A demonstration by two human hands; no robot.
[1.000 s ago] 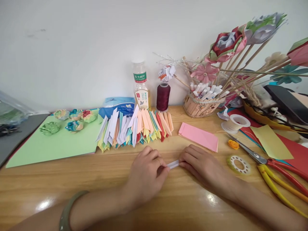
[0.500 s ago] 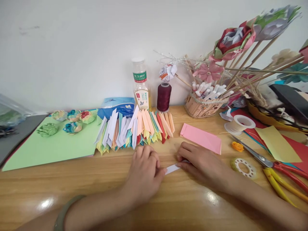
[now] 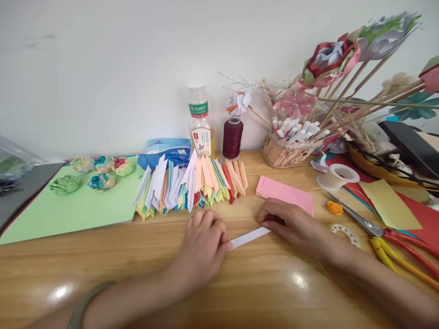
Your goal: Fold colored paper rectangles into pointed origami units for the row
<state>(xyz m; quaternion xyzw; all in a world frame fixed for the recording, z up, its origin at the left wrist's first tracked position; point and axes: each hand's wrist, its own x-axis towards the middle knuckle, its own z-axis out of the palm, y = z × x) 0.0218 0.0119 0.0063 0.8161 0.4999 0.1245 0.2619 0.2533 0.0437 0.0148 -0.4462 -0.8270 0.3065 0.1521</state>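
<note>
A narrow white paper strip (image 3: pixel 249 238) lies slantwise low over the table between my hands. My left hand (image 3: pixel 206 246) is closed, thumb and fingers gripping the strip's left end. At its right end, my right hand (image 3: pixel 286 224) is closed with the fingertips pinched on the paper. Just beyond the hands stands a row of folded paper pieces (image 3: pixel 192 185) in white, orange, yellow, red and blue. A stack of pink paper slips (image 3: pixel 284 194) rests right behind my right hand.
Scissors (image 3: pixel 373 228), yellow-handled pliers (image 3: pixel 384 256), tape ring (image 3: pixel 345 233) and a white spool (image 3: pixel 338 177) lie right. Behind stand a bottle (image 3: pixel 199 119), maroon thread cone (image 3: pixel 233 139) and a marker basket (image 3: pixel 290 148). Paper flowers (image 3: pixel 103 181) sit on green paper (image 3: pixel 85 214) at left.
My right hand has slid rightward along the strip, away from my left hand, so more of the white paper shows. My left hand has barely moved.
</note>
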